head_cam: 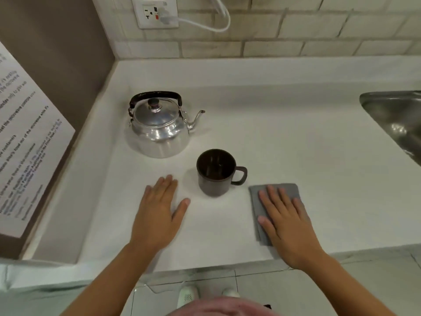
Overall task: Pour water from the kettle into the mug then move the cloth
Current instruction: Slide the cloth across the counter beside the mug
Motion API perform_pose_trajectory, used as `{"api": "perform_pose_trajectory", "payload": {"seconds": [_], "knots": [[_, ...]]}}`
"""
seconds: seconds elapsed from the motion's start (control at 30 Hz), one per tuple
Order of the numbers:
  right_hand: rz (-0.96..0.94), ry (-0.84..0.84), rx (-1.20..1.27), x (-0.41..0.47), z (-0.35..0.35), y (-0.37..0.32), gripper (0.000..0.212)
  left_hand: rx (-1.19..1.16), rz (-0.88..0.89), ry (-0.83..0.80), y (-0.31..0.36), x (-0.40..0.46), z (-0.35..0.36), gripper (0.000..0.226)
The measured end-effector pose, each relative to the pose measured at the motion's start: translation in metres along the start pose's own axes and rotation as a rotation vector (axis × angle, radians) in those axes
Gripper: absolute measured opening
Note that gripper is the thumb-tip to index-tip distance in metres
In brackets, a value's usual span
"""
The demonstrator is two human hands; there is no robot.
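A shiny metal kettle (159, 128) with a black handle stands on the white counter (296, 137), spout pointing right. In front of it, to the right, is a dark brown mug (215, 173) with its handle to the right; I cannot tell what is inside. A folded grey cloth (273, 195) lies right of the mug near the counter's front edge. My left hand (159, 213) rests flat on the counter left of the mug, fingers apart, holding nothing. My right hand (287, 222) lies flat on the cloth, covering much of it, fingers spread.
A steel sink (396, 124) sits at the far right. A brown appliance side with a printed paper notice (25, 144) walls the left. A wall outlet (155, 12) with a white cord is on the tiled backsplash. Floor and shoes show below the counter edge.
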State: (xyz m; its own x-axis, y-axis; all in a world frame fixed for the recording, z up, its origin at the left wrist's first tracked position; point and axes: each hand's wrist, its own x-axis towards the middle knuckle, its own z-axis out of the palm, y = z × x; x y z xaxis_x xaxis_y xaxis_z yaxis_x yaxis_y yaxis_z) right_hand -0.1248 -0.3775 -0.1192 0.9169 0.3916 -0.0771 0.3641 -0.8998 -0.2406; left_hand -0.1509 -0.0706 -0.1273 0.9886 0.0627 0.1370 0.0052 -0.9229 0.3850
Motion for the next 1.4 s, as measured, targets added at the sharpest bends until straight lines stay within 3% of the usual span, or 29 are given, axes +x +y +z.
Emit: {"api": "perform_pose_trajectory", "payload": {"seconds": [0.23, 0.4, 0.57, 0.63, 0.73, 0.83, 1.0, 1.1, 1.2, 1.3, 1.4], "knots": [[0.138, -0.003, -0.085, 0.126, -0.024, 0.031, 0.057, 0.040, -0.018, -0.007, 0.000, 0.002, 0.002, 0.066], [-0.283, -0.138, -0.161, 0.163, -0.019, 0.017, 0.056, 0.031, -0.030, -0.009, 0.001, 0.002, 0.001, 0.066], [0.094, -0.038, -0.108, 0.130, -0.027, 0.046, 0.057, 0.026, -0.023, -0.001, 0.002, 0.001, -0.001, 0.064], [0.121, -0.040, -0.101, 0.089, -0.018, 0.031, 0.059, 0.009, -0.031, -0.006, 0.003, 0.001, -0.002, 0.061], [0.052, -0.030, -0.099, 0.013, -0.001, -0.016, 0.063, -0.052, -0.040, 0.008, 0.005, 0.000, -0.006, 0.052], [-0.108, -0.044, -0.101, -0.036, 0.008, -0.070, 0.061, -0.139, -0.055, 0.146, 0.008, -0.008, -0.014, 0.037], [-0.305, -0.161, 0.079, -0.008, 0.024, -0.144, 0.064, -0.313, -0.058, 0.299, 0.017, -0.038, -0.031, 0.022], [-0.287, -0.213, 0.183, 0.029, 0.025, -0.176, 0.071, -0.361, -0.005, 0.274, 0.026, -0.048, -0.032, 0.021], [-0.300, -0.221, 0.310, 0.033, 0.014, -0.164, 0.063, -0.384, -0.053, 0.159, 0.032, -0.054, -0.030, 0.027], [-0.348, -0.175, 0.252, 0.007, 0.010, -0.115, 0.064, -0.158, -0.073, 0.034, 0.036, -0.059, -0.022, 0.046], [-0.227, -0.128, 0.063, -0.009, 0.004, -0.063, 0.069, 0.049, -0.074, -0.036, 0.026, -0.054, -0.022, 0.061]]}}
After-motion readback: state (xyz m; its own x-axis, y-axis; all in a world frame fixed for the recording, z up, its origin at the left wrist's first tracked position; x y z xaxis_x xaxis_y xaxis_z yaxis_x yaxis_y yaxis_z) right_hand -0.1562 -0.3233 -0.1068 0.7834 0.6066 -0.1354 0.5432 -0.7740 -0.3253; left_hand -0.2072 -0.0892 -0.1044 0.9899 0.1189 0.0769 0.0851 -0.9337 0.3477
